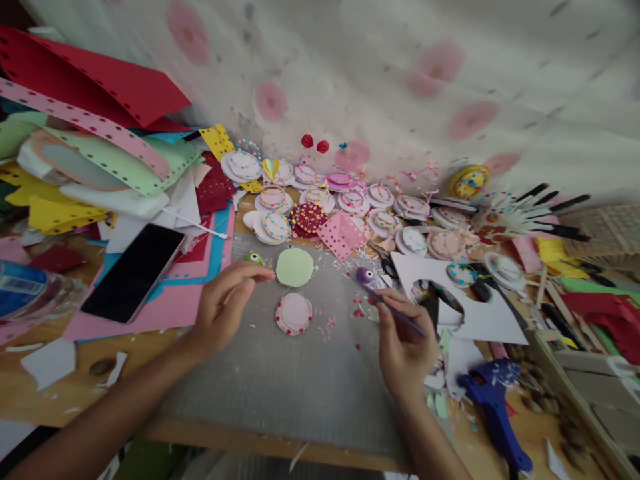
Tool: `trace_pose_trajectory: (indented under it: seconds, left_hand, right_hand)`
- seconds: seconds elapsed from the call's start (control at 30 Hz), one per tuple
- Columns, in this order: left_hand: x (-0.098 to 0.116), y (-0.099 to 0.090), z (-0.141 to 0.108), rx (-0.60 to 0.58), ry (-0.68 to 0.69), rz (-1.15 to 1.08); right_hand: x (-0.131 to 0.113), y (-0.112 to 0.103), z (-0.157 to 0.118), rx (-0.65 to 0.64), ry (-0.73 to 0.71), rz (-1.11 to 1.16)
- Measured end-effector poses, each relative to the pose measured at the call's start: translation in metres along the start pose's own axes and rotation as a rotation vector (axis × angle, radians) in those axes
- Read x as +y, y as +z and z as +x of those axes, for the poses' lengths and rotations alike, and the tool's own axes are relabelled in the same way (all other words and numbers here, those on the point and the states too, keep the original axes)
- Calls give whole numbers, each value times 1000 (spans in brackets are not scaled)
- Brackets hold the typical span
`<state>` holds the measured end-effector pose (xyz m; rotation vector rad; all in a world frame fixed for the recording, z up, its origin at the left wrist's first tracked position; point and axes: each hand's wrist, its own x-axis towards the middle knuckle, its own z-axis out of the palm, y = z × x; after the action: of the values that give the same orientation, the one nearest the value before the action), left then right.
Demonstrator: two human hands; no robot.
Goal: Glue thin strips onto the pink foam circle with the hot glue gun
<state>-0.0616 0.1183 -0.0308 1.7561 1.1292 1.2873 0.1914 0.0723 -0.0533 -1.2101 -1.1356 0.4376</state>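
Note:
My right hand [407, 343] is closed around a slim purple stick [400, 315] that slants across the fingers. At its far end is a purple ball with an eye [366, 275]; I cannot tell whether they are joined. My left hand [225, 300] hovers above the mat with its fingers curved and apart, holding nothing. Just beyond those fingers sits a small green piece with an eye [254, 259]. Between the hands lie a pale green paper disc [295, 267] and, nearer me, a pink layered paper disc [293, 313] edged with red dots.
A grey mat [280, 393] covers the middle of the table. Several decorated paper discs [315, 195] crowd its back. A phone [134, 273], a plastic bottle [35, 290] and coloured paper [100, 87] are left; a blue glue gun [495, 407] and cut white paper [480, 307] are right.

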Motion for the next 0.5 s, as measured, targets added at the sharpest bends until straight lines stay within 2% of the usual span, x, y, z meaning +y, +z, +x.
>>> trace_pose_trajectory:
  seconds: [0.1,0.2,0.33,0.5]
  left_hand:
    - [-16,5,7,-250,32,78]
    - [-23,7,3,-443,32,80]
    - [-26,5,0,-603,40,123]
    - [-32,9,1,-740,119,236]
  right_hand:
    - [11,2,-10,-189,-53,-71]
    - [15,2,-16,-367,-118,-145]
    - [16,4,-15,-537,-160,-183]
    - [18,4,-13,-601,-180,-203]
